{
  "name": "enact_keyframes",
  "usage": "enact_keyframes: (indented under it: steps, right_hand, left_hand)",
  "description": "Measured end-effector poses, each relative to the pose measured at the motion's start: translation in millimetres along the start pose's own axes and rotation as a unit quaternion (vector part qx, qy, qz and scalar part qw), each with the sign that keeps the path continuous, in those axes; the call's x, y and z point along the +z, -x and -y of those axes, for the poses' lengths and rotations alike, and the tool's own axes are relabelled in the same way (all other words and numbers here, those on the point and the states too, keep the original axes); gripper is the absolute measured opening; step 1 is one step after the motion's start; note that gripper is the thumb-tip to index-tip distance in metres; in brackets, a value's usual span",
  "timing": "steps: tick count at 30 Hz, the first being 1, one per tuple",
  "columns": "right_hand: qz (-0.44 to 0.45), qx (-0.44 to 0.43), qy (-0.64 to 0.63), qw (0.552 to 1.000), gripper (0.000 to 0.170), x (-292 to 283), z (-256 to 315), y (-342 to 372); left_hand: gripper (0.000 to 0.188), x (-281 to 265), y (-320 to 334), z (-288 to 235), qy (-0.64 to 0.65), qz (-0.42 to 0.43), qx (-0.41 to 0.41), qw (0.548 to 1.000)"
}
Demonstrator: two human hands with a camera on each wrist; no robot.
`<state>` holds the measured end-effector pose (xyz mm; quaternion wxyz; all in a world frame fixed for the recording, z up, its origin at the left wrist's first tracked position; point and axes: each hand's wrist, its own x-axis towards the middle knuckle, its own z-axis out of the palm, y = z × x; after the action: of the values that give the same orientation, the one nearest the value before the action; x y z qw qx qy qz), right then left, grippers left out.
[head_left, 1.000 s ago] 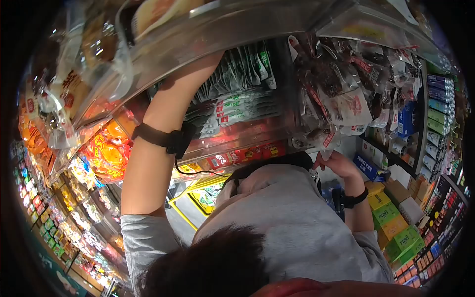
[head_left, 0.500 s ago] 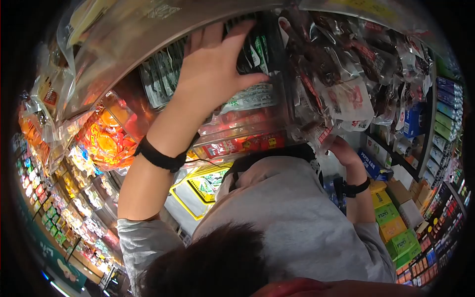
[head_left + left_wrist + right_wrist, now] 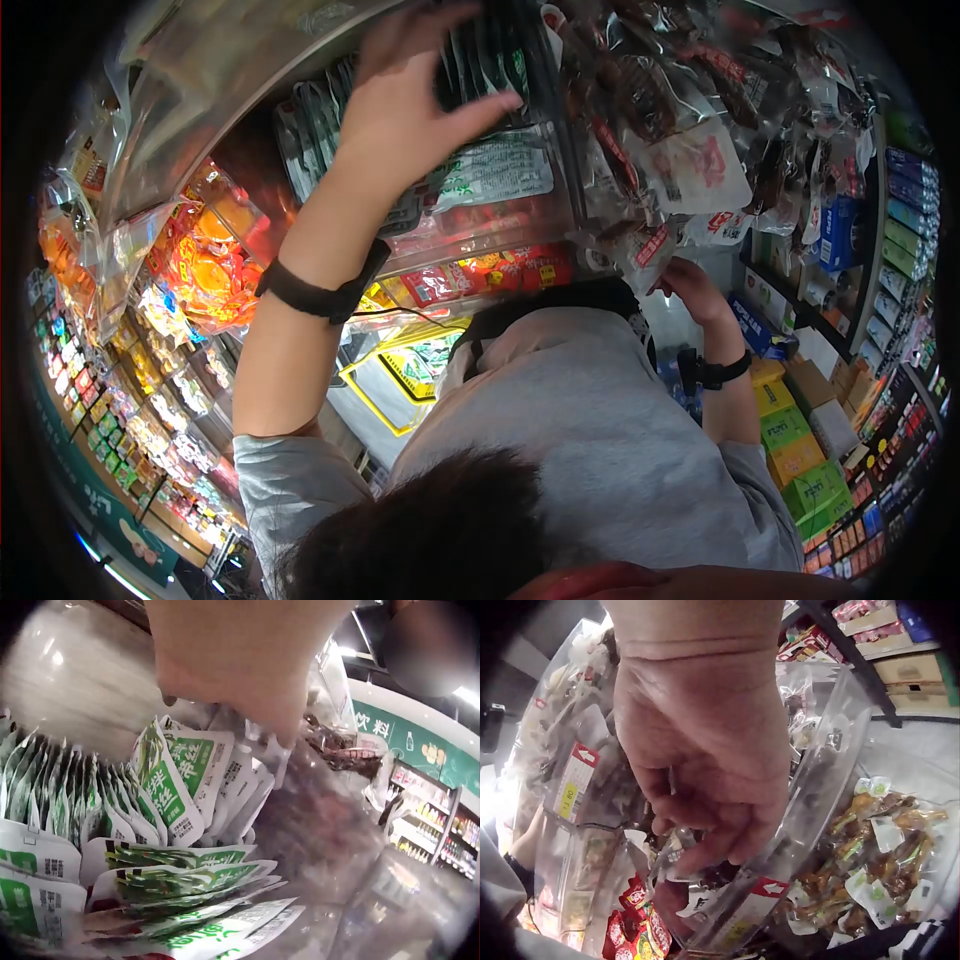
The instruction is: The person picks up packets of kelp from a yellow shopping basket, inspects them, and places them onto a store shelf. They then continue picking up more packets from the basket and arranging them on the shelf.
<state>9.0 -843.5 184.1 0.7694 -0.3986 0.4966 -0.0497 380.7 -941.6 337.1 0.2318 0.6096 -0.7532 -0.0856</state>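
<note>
My left hand (image 3: 405, 110) is over the top of a clear bin, fingers spread and thumb stretched out sideways. Below it, green-and-white snack packets (image 3: 495, 175) stand and lie in rows. In the left wrist view the same packets (image 3: 169, 787) show close under my wrist, while the fingers are out of sight. My right hand (image 3: 695, 290) hangs lower, beside clear-bagged dark snacks (image 3: 640, 95). Its fingers curl loosely at the rim of a clear bin (image 3: 799, 832) in the right wrist view, partly hiding the packages there.
Red packets (image 3: 490, 272) fill a lower section. Orange bagged snacks (image 3: 215, 265) are at left, and a yellow-framed basket (image 3: 375, 395) stands below. Stacked green and yellow boxes (image 3: 800, 450) are at right. Price tags (image 3: 574, 780) mark the bins; bagged brown snacks (image 3: 870, 862) lie alongside.
My left hand came out from behind the clear panel with fingers spread, then shifted slightly up and left over the packets. The right hand stays near the dark bagged snacks.
</note>
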Motion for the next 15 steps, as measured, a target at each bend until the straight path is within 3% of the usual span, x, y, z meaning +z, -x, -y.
enact_keyframes:
  steps: [1, 3, 4, 7, 8, 11, 12, 15]
  right_hand:
    - [-0.006, 0.005, -0.003, 1.000, 0.019, 0, -1, 0]
    - [-0.017, 0.014, -0.009, 1.000, 0.019, 2, -3, 0]
    - [-0.024, 0.020, -0.012, 0.999, 0.019, 3, -2, 0]
    - [-0.047, 0.039, -0.028, 0.998, 0.019, 7, 0, -1]
    - [-0.055, 0.048, -0.041, 0.997, 0.019, 9, 0, -1]
    - [-0.048, 0.031, -0.069, 0.996, 0.020, 10, -4, -4]
    - [-0.040, 0.019, -0.078, 0.996, 0.020, 9, -7, -6]
    - [-0.020, 0.000, -0.065, 0.998, 0.023, -1, -18, -10]
  left_hand:
    - [0.074, -9, 1, 2, 0.007, 0.028, -0.073, 0.997]
    - [0.048, 5, 13, 25, 0.081, -0.092, -0.105, 0.987]
    - [0.049, 6, 18, 43, 0.013, -0.092, -0.063, 0.994]
    - [0.053, 14, 25, 60, 0.258, 0.039, -0.250, 0.933]
    - [0.069, 16, 26, 60, 0.252, 0.074, -0.248, 0.933]
    - [0.089, 13, 27, 54, 0.131, 0.130, -0.114, 0.976]
    - [0.104, 14, 27, 57, 0.047, 0.139, -0.051, 0.988]
    - [0.097, 3, 21, 51, 0.078, 0.192, -0.083, 0.975]
